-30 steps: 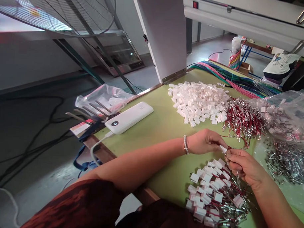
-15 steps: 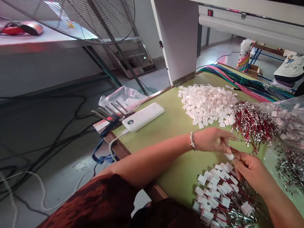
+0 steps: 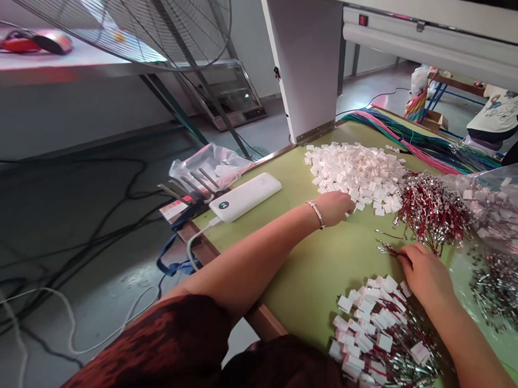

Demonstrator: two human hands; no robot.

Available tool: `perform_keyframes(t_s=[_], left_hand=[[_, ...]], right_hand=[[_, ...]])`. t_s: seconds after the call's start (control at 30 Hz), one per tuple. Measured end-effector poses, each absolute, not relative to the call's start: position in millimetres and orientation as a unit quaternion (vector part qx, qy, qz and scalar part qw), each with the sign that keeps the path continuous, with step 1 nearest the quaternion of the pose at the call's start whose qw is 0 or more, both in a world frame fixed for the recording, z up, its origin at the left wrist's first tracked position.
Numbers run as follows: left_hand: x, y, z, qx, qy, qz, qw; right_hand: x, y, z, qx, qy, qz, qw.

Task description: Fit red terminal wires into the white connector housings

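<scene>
My left hand [image 3: 335, 208] is at the near edge of a heap of small white plastic connector housings [image 3: 357, 166]. Its fingers are curled together, with a white housing at the fingertips, partly hidden. My right hand [image 3: 426, 276] pinches a few short red wires [image 3: 388, 249], whose metal terminals point left. Behind it lies a bundle of red wires with crimped terminals [image 3: 432, 211]. Just below my right hand spreads a pile of white connectors with wires fitted [image 3: 375, 328].
A white power bank [image 3: 246, 198] with a cable rests at the table's left edge, beside a clear plastic bag [image 3: 211, 164]. Long coloured wires [image 3: 405, 137] lie at the back. On the right are a bag of connectors [image 3: 496, 208] and loose dark-and-metal pieces [image 3: 502, 287].
My left hand has moved left and away from my right hand to the white housing heap. The white connector between both hands has left the fingertips; red wires now show in my right hand.
</scene>
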State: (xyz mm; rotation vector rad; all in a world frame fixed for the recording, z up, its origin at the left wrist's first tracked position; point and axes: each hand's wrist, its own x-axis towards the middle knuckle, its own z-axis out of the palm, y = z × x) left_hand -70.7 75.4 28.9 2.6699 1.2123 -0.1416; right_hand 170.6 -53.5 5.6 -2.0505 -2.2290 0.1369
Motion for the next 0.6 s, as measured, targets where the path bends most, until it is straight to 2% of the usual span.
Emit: perform_keyframes(t_s=[0.13, 0.3, 0.37, 0.43, 0.5, 0.6], left_hand=[[-58, 76, 16, 0.91, 0.394, -0.007, 0.127], [-48, 67, 12, 0.929, 0.346, 0.062, 0.115], [-45, 62, 16, 0.923, 0.339, 0.112, 0.144], [-42, 55, 20, 0.885, 0.358, 0.185, 0.232], [-36, 46, 20, 0.805, 0.377, 0.243, 0.389], [-23, 34, 13, 0.635, 0.345, 0.258, 0.641]], right_hand=[[179, -53, 0, -0.679, -0.73, -0.006, 0.078], [192, -54, 3, -0.648, -0.735, -0.013, 0.196], [190, -57, 9, -0.649, -0.724, -0.008, 0.233], [183, -62, 15, -0.65, -0.713, 0.029, 0.262], [175, -68, 21, -0.644, -0.707, 0.078, 0.282], [164, -73, 26, -0.633, -0.701, 0.127, 0.303]])
